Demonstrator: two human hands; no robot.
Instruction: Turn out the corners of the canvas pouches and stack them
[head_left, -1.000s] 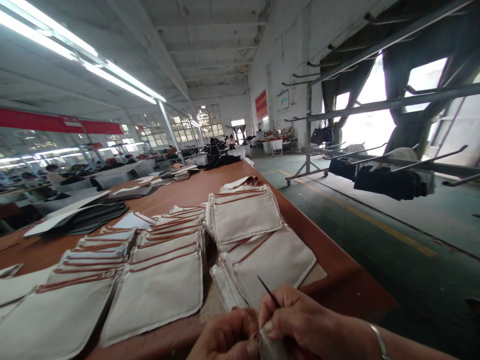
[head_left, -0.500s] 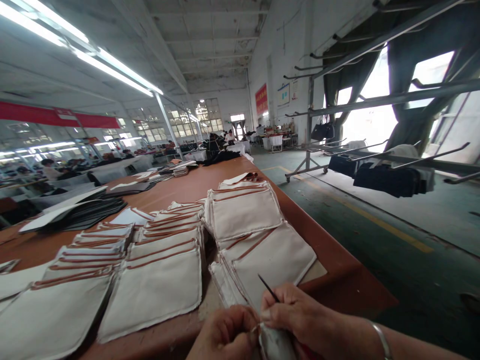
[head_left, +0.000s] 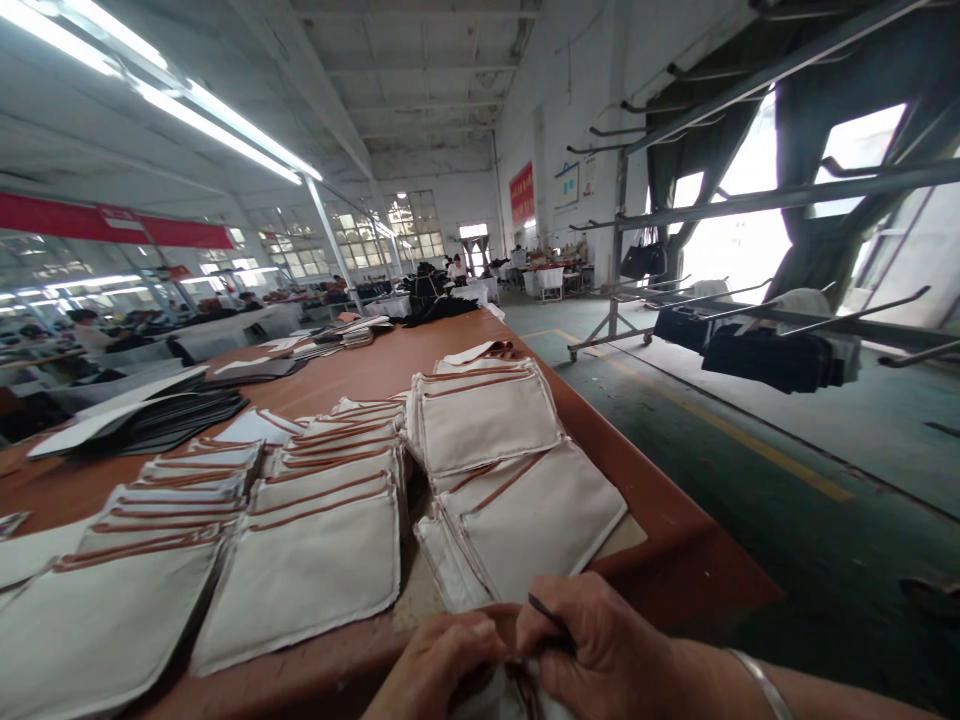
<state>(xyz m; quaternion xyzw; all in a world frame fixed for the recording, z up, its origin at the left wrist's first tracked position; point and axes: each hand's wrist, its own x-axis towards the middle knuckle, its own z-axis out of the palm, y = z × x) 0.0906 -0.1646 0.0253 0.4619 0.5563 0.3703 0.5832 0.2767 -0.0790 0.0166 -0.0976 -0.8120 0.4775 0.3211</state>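
Observation:
At the bottom edge my left hand [head_left: 442, 665] and my right hand [head_left: 600, 650] meet over a small pale piece [head_left: 517, 695] that is mostly cut off by the frame. Both hands are closed. My right hand pinches a thin dark pointed tool [head_left: 544, 612], its tip sticking up toward the left. My left hand's fingers press on the same pale piece. A metal bangle [head_left: 761, 680] sits on my right wrist. Just beyond my hands lie stacks of white fabric pouches with brown trim [head_left: 525, 510] on the brown table [head_left: 660, 520].
More fanned rows of white pouches [head_left: 315, 520] cover the table's left. Dark and white sheets [head_left: 142, 415] lie further back. A metal rack with dark fabric [head_left: 765, 355] stands to the right over a green floor [head_left: 787, 490]. People work at distant tables [head_left: 457, 270].
The thin tool has tilted down and shows less above my right hand. Both hands have sunk slightly lower in the frame, and the view has shifted a little.

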